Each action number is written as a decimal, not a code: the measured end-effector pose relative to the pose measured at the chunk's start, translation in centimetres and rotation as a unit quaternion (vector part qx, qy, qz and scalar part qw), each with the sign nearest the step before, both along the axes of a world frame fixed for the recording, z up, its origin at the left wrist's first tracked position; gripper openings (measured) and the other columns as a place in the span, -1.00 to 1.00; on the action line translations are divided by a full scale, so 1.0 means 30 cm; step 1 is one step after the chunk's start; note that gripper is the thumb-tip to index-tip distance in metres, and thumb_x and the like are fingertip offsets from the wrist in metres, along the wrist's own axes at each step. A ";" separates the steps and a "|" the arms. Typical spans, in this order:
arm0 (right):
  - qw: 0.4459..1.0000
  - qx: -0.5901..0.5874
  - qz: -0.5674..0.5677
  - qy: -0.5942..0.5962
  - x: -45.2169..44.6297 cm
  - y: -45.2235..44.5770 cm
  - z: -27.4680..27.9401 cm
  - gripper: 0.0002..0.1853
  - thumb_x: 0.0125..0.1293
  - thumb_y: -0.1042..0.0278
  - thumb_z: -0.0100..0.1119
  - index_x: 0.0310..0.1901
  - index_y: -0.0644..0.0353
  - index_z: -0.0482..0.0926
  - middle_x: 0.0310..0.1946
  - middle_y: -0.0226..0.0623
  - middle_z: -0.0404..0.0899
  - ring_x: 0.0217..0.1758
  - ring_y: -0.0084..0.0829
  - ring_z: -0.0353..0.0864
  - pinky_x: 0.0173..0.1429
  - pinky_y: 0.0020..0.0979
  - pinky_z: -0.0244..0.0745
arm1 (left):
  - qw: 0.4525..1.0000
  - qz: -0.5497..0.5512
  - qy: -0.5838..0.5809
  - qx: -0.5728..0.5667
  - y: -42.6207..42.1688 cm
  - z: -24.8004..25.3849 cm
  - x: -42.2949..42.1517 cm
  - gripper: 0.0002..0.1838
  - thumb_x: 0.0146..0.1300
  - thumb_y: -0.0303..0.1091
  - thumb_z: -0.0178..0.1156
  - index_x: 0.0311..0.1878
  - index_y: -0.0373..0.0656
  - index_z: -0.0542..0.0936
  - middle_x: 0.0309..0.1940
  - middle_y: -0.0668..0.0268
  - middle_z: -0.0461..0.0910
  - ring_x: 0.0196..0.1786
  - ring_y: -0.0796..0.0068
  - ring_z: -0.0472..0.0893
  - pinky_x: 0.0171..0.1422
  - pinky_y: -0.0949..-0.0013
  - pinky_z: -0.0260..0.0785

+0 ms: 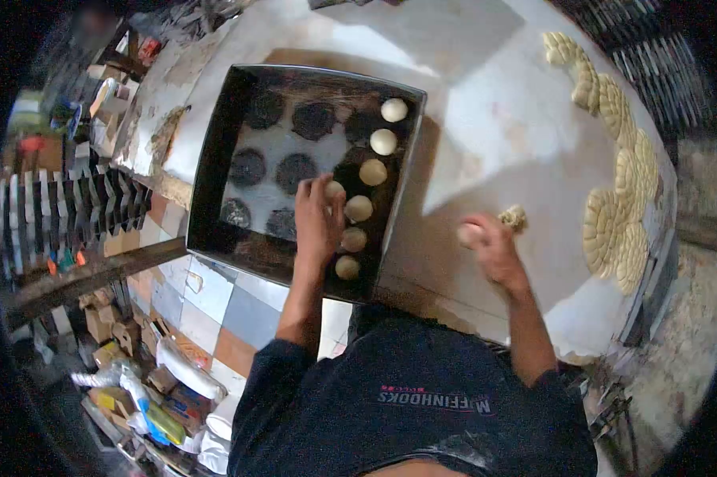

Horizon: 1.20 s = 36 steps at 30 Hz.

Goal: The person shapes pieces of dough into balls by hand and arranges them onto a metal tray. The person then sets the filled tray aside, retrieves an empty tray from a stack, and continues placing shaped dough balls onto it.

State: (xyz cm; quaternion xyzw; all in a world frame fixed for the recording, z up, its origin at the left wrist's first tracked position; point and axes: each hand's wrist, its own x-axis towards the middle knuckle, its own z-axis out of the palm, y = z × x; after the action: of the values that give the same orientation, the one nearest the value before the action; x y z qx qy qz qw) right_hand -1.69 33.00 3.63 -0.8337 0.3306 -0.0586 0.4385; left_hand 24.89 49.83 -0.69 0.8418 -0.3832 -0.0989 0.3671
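A large dark baking tray (412,151) lies on the work table, with a row of pale dough balls (383,141) along its right side. My left hand (319,219) is over the tray, fingers closed around a dough ball (335,191) just left of that row. Whether this ball touches the tray bottom I cannot tell. To the right of the tray, my right hand (495,248) is curled over another dough ball (471,233) at the table top. Close beyond its fingers sits a small rough lump of dough (514,218).
Scored slabs of dough (613,226) stretch along the right edge of the pale table (494,119). Dark round marks cover the tray bottom. Stacked dark metal racks (80,199) stand at the left, above a tiled floor (207,294) with boxes and bags (187,370).
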 end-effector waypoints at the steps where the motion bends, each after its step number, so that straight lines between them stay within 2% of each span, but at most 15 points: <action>1: 0.998 -0.012 0.028 -0.053 0.148 0.033 0.029 -0.71 0.24 0.32 0.20 -0.06 0.26 0.53 -0.14 -0.07 0.56 -0.04 -0.13 0.61 0.03 -0.21 0.53 | 1.000 0.014 0.002 -0.005 0.012 -0.042 0.032 -0.62 0.15 -0.47 0.25 0.06 -0.21 0.49 -0.07 -0.05 0.46 -0.04 -0.13 0.49 0.06 0.07 0.36; 3: 0.978 -0.100 0.076 -0.165 0.403 0.081 0.066 -0.69 0.18 0.34 0.27 -0.07 0.28 0.54 -0.12 -0.05 0.56 -0.04 -0.12 0.60 0.07 -0.22 0.49 | 0.996 0.004 0.009 0.089 0.015 -0.103 0.077 -0.61 0.12 -0.40 0.28 0.04 -0.20 0.51 -0.08 -0.01 0.47 -0.05 -0.10 0.49 0.06 0.05 0.36; 5: 0.956 -0.100 0.131 -0.241 0.602 0.085 -0.032 -0.66 0.15 0.32 0.31 -0.07 0.27 0.53 -0.09 -0.06 0.55 -0.01 -0.04 0.57 0.18 -0.17 0.44 | 0.998 0.005 0.011 0.055 0.026 -0.104 0.059 -0.47 0.08 -0.37 0.31 0.16 -0.19 0.45 -0.07 0.02 0.49 -0.01 -0.06 0.49 0.09 0.05 0.34; 9: 0.936 -0.248 0.212 -0.131 0.672 0.064 -0.119 -0.67 0.10 0.33 0.33 -0.11 0.27 0.55 -0.06 -0.09 0.55 0.08 -0.06 0.52 0.34 0.00 0.26 | 0.995 -0.005 -0.052 0.084 0.066 -0.071 0.046 -0.13 0.08 -0.30 0.34 0.44 -0.15 0.13 0.01 0.04 0.48 0.05 0.00 0.49 0.14 0.07 0.34; 11: 0.942 -0.228 0.145 -0.197 0.551 0.043 -0.102 -0.72 0.11 0.35 0.31 -0.15 0.26 0.57 -0.11 -0.10 0.57 0.07 -0.07 0.53 0.30 0.05 0.29 | 0.997 0.016 0.072 0.017 0.072 -0.044 0.047 -0.08 0.09 -0.24 0.37 0.46 -0.19 0.09 0.06 0.01 0.45 0.07 -0.04 0.49 0.16 0.04 0.33; 15: 0.949 -0.252 -0.053 -0.181 0.093 -0.052 -0.110 -0.83 0.09 0.42 0.25 -0.26 0.22 0.57 -0.26 -0.15 0.58 -0.07 -0.11 0.54 0.16 -0.07 0.40 | 0.998 0.017 -0.038 0.037 -0.033 0.024 -0.002 -0.15 0.08 -0.24 0.39 0.39 -0.25 0.19 0.05 -0.02 0.44 0.07 0.03 0.50 0.19 0.09 0.35; 19: 0.931 -0.214 -0.248 -0.158 -0.248 -0.113 -0.066 -0.86 0.10 0.40 0.25 -0.31 0.21 0.57 -0.31 -0.16 0.59 -0.18 -0.12 0.55 0.03 -0.20 0.45 | 0.985 -0.161 0.005 -0.060 -0.462 0.194 -0.233 -0.45 0.02 -0.34 0.37 0.12 -0.23 0.49 -0.03 0.08 0.51 0.10 0.10 0.49 0.22 0.15 0.33; 23: 0.923 -0.206 -0.274 -0.174 -0.586 -0.206 -0.148 -0.84 0.08 0.38 0.26 -0.30 0.21 0.58 -0.30 -0.14 0.59 -0.18 -0.09 0.55 0.02 -0.17 0.46 | 0.877 -0.467 -0.080 -0.078 -0.996 0.245 -0.602 -0.37 -0.04 -0.20 0.44 0.14 -0.14 0.51 0.07 0.08 0.51 0.15 0.05 0.46 0.24 0.11 0.33; 27: 0.931 -0.162 -0.317 -0.078 -0.995 -0.231 -0.351 -0.83 0.09 0.34 0.25 -0.30 0.20 0.55 -0.34 -0.10 0.55 -0.21 -0.02 0.50 -0.07 -0.08 0.42 | 0.860 -0.460 0.204 0.087 -1.573 0.034 -0.835 -0.43 0.16 -0.05 0.37 0.23 0.05 0.51 0.13 0.15 0.51 0.19 0.19 0.48 0.25 0.15 0.38; 29: 0.905 -0.191 -0.368 -0.091 -1.179 -0.204 -0.394 -0.86 0.06 0.38 0.22 -0.34 0.16 0.49 -0.41 -0.17 0.48 -0.29 -0.05 0.44 -0.17 -0.08 0.33 | 0.879 -0.386 0.269 0.082 -1.865 -0.065 -0.841 -0.46 0.23 -0.19 0.30 0.26 -0.12 0.45 0.13 0.28 0.51 0.07 0.42 0.54 0.22 0.17 0.37; 31: 0.907 -0.200 -0.370 0.002 -1.346 -0.097 -0.460 -0.87 0.03 0.45 0.20 -0.38 0.12 0.44 -0.45 -0.22 0.43 -0.30 -0.10 0.43 -0.15 -0.11 0.30 | 0.880 -0.293 0.373 0.031 -2.183 -0.272 -0.732 -0.47 0.27 -0.12 0.26 0.26 -0.10 0.46 0.15 0.26 0.51 0.08 0.41 0.55 0.14 0.14 0.44; 32: 0.889 -0.212 -0.404 -0.025 -1.369 -0.067 -0.467 -0.85 0.01 0.47 0.19 -0.39 0.10 0.42 -0.47 -0.24 0.41 -0.30 -0.13 0.43 -0.12 -0.10 0.28 | 0.942 -0.233 0.233 0.068 -2.289 -0.320 -0.737 -0.46 0.33 -0.01 0.18 0.26 -0.13 0.46 0.15 0.23 0.52 0.11 0.37 0.54 0.11 0.06 0.47; 33: 0.870 -0.222 -0.438 -0.052 -1.386 -0.059 -0.469 -0.83 0.00 0.49 0.18 -0.39 0.08 0.40 -0.48 -0.26 0.40 -0.29 -0.15 0.42 -0.09 -0.09 0.26 | 0.943 -0.237 0.222 0.073 -2.436 -0.421 -0.699 -0.46 0.33 -0.01 0.18 0.26 -0.13 0.46 0.15 0.23 0.52 0.11 0.37 0.54 0.11 0.06 0.47; 34: 0.867 -0.214 -0.446 -0.058 -1.382 -0.067 -0.462 -0.83 0.00 0.49 0.18 -0.39 0.08 0.40 -0.48 -0.26 0.40 -0.29 -0.15 0.42 -0.09 -0.09 0.26 | 0.928 -0.300 -0.128 0.179 -2.586 -0.548 -0.633 -0.42 0.32 0.04 0.17 0.28 -0.13 0.44 0.16 0.19 0.51 0.12 0.32 0.54 0.11 0.04 0.46; 36: 0.882 -0.175 -0.437 -0.006 -1.344 -0.092 -0.427 -0.81 0.00 0.51 0.17 -0.36 0.05 0.39 -0.48 -0.29 0.39 -0.27 -0.16 0.42 -0.07 -0.08 0.22 | 0.959 -0.126 -0.111 0.230 -2.436 -0.219 -0.930 -0.36 0.32 0.13 0.02 0.18 -0.29 0.50 0.06 -0.05 0.58 0.15 0.06 0.55 0.30 0.04 0.32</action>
State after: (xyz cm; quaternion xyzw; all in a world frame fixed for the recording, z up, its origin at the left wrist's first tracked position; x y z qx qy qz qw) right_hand -42.01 30.24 -9.19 -0.6674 0.6434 -0.3061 0.2167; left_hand -3.02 -23.25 -7.25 0.8538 -0.4919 -0.1357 0.1034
